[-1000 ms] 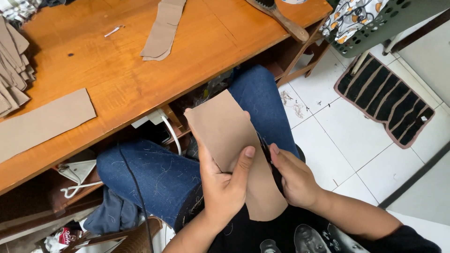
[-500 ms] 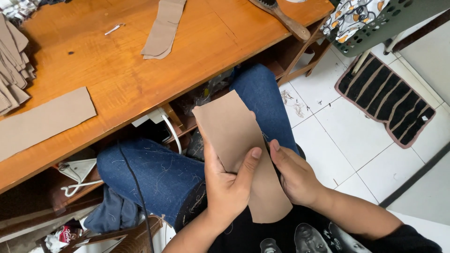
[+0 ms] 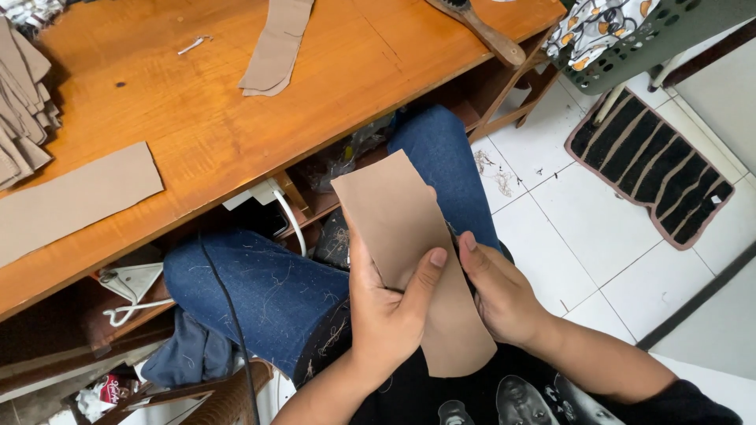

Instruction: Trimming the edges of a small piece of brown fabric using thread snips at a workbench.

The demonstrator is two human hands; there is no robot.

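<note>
Tan sheet (image 3: 402, 236) unmoved in hands

A small crumpled packet (image 3: 110, 391), red and white, lies at the lower left under the worktop's (image 3: 197, 126) shelf. No labels, signs or screens show.

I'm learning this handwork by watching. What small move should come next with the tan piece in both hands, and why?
Probably slide the left hand up the tan curved material piece: both it and the right hand pinch near the middle, leaving the upper end unsupported above the lap.
</note>
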